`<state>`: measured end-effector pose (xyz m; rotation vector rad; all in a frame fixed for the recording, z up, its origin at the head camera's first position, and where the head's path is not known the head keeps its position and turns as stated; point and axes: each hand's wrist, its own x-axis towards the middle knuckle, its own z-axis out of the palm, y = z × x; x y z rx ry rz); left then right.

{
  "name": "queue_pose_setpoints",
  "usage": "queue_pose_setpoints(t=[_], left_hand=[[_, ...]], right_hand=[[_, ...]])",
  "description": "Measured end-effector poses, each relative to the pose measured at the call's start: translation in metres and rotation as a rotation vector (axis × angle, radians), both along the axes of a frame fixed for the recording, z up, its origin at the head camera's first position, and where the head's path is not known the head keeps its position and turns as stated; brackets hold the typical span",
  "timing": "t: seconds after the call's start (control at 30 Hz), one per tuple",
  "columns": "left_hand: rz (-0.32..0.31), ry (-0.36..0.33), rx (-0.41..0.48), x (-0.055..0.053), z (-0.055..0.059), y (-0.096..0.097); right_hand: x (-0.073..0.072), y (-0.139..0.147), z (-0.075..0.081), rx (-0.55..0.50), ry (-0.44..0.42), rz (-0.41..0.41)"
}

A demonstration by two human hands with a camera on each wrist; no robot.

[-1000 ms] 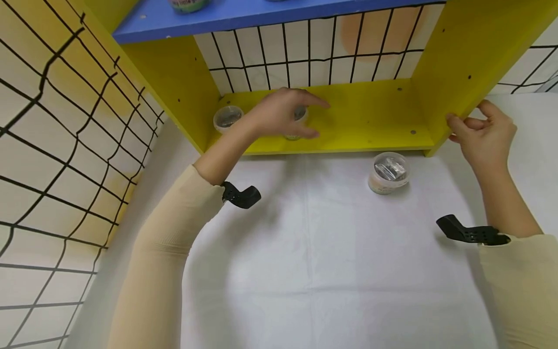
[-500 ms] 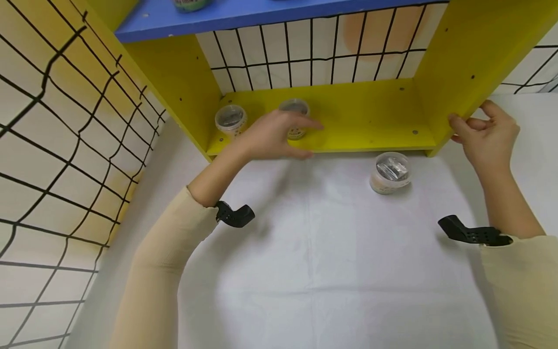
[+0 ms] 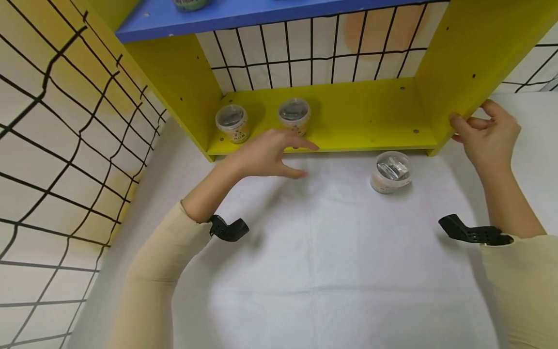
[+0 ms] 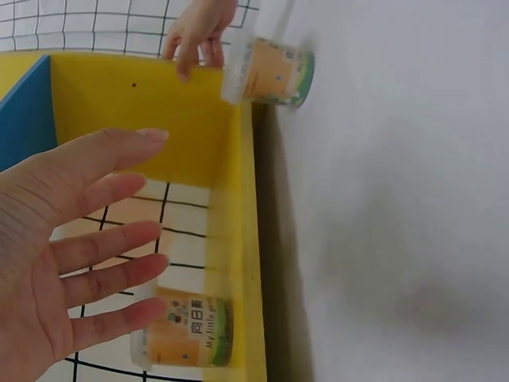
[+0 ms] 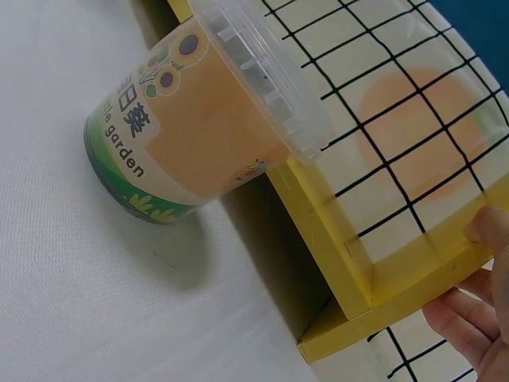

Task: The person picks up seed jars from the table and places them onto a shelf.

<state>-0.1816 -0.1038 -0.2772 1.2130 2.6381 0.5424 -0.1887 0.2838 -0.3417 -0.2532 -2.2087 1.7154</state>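
My left hand (image 3: 271, 154) hovers open, fingers straight, over the white table just in front of the yellow shelf (image 3: 362, 121); it holds nothing. In the left wrist view the left hand (image 4: 75, 255) shows spread fingers. Two lidded plastic cups stand on the shelf floor: one (image 3: 232, 122) at the left, one (image 3: 294, 115) just beyond my fingers, also seen as the near cup (image 4: 184, 330). A third cup (image 3: 391, 172) stands on the table before the shelf, close up as the labelled cup (image 5: 187, 119). My right hand (image 3: 481, 128) grips the front edge of the shelf's right side panel (image 5: 398, 290).
A blue board (image 3: 244, 14) tops the yellow compartment, with another cup partly visible on it. Black wire grid panels (image 3: 56, 145) stand at the left and behind the shelf. The white cloth-covered table (image 3: 340, 271) stretches toward me.
My left hand has drawn back out of the shelf toward me, leaving the second cup standing on the shelf floor. The right hand has stayed on the side panel.
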Motion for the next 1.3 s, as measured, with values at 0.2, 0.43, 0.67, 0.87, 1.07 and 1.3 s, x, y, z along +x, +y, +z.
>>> queue_pose_setpoints(t=[0.2, 0.43, 0.67, 0.87, 1.07, 1.3], left_hand=[[-0.007, -0.046, -0.019, 0.002, -0.004, -0.003], [-0.009, -0.061, -0.04, 0.003, -0.008, -0.007], [-0.008, -0.033, -0.067, 0.002, -0.012, -0.003], [-0.028, -0.021, -0.067, 0.002, -0.013, 0.007], [-0.048, 0.015, -0.052, 0.004, -0.011, 0.019], [-0.065, 0.038, -0.038, 0.013, -0.004, 0.026]], right_hand=[[0.0, 0.002, -0.001, -0.011, -0.003, 0.002], [-0.001, 0.004, -0.001, -0.009, 0.015, 0.008], [0.001, 0.005, 0.0, -0.036, 0.023, 0.01], [0.002, 0.004, -0.001, -0.058, 0.026, 0.016], [0.001, 0.002, 0.0, -0.109, -0.002, 0.013], [0.001, 0.001, 0.001, -0.109, -0.014, 0.009]])
